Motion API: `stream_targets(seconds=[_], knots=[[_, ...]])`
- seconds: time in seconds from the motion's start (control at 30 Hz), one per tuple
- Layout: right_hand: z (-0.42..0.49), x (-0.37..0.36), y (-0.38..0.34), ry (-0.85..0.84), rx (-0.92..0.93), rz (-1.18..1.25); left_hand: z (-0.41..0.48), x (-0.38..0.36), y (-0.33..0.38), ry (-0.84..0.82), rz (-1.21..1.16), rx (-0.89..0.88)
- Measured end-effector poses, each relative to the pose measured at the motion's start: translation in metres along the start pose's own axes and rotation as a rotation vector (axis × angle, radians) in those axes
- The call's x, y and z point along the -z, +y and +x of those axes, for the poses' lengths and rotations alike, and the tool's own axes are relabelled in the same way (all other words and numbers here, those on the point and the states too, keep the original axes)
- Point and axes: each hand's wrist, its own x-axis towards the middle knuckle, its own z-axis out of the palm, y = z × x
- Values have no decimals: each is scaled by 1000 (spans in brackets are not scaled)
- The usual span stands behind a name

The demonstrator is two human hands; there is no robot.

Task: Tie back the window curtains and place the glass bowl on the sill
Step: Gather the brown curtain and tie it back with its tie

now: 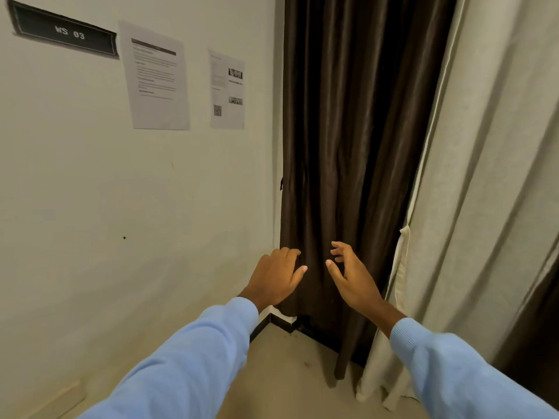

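A dark brown curtain [354, 140] hangs bunched in the corner, reaching the floor. Beside it on the right hangs a cream curtain [484, 176] in loose folds. My left hand [276, 275] hovers at the brown curtain's left edge, fingers spread, holding nothing. My right hand [352, 275] is held just in front of the same curtain, fingers apart and curled slightly, also empty. Both arms wear light blue sleeves. No glass bowl, window or sill is in view.
A pale wall [121, 207] on the left carries a dark "WS 03" sign [66, 33] and two printed sheets [157, 77]. A dark skirting strip [281, 322] runs along the wall base above the beige floor [287, 373].
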Motion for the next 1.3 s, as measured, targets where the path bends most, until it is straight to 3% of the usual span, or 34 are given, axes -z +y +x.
stream_targets(seconds=[0.63,1.13,1.3], knots=[[248,-155,95,19,-147,35,234,-144,-196,5,-324,110],[397,-243,224,20,-243,168,388,-293,-251,-28,-407,181],[453,-261,261,53,-324,333,437,-331,-263,30,-506,302]])
